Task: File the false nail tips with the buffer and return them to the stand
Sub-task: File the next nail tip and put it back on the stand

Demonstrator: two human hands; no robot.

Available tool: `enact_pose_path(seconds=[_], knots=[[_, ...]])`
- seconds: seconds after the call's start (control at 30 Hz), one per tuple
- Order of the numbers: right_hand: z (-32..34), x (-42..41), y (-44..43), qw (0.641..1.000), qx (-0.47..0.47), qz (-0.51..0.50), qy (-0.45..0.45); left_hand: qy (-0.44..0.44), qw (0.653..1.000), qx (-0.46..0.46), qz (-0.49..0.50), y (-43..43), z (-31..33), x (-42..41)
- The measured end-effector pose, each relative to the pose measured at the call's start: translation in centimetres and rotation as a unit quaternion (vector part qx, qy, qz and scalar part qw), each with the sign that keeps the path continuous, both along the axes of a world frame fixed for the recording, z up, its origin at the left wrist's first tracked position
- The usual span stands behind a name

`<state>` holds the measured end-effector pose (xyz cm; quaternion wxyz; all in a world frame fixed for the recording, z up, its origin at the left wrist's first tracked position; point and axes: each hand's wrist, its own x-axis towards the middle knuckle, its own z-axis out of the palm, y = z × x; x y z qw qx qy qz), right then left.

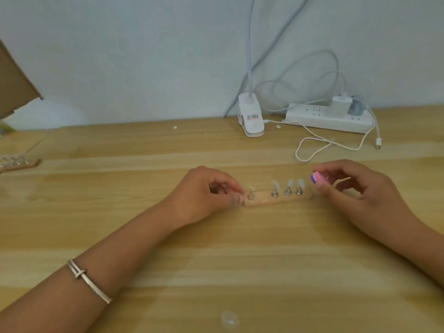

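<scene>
Head view, one stand (264,200), three nail tips (290,183), right hand (360,192) pinching one buffer (317,177), left hand (204,194) curled, grip unclear.

The person's two forearms are bare as far as the view reaches. One ornament is worn: a silver-coloured bangle (89,281) on the left forearm, well behind the left hand (201,195), toward the elbow. It is made of two thin metal bands lying side by side, joined on top by a small crossbar. One band looks finely ribbed. The right hand (360,191), opposite the left hand, is bare, and its wrist too.
</scene>
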<state>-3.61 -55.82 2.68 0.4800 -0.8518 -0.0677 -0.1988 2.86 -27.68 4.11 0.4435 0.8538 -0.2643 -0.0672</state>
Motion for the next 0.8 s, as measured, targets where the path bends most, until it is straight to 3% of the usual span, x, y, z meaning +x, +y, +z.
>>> enact_pose_path(seconds=[0.33,0.43,0.5,0.57,0.6,0.7,0.8], knots=[[-0.2,-0.2,0.2,0.997,-0.045,0.017,-0.054,-0.063,0.994,-0.050,0.071,-2.9,-0.9,-1.0],[-0.2,-0.4,0.3,0.994,-0.061,0.015,-0.092,-0.186,0.980,0.031,0.068,-2.9,-0.9,-1.5],[-0.1,-0.6,0.5,0.991,-0.072,0.010,-0.111,-0.305,0.946,0.100,0.048,-3.0,-0.4,-2.0],[0.0,-1.3,1.0,0.991,-0.058,0.020,-0.117,-0.353,0.930,0.100,0.039,-3.3,0.1,-3.1],[0.0,-1.8,1.5,0.991,-0.045,0.037,-0.124,-0.330,0.941,0.066,0.040,-3.4,0.3,-3.8],[-0.1,-3.7,3.5,0.980,-0.055,0.098,-0.166,-0.142,0.986,-0.088,0.012,-3.8,0.5,-5.7],[-0.6,-5.0,4.9,0.968,-0.113,0.120,-0.189,-0.070,0.992,-0.099,-0.029,-3.8,-0.3,-7.1]])
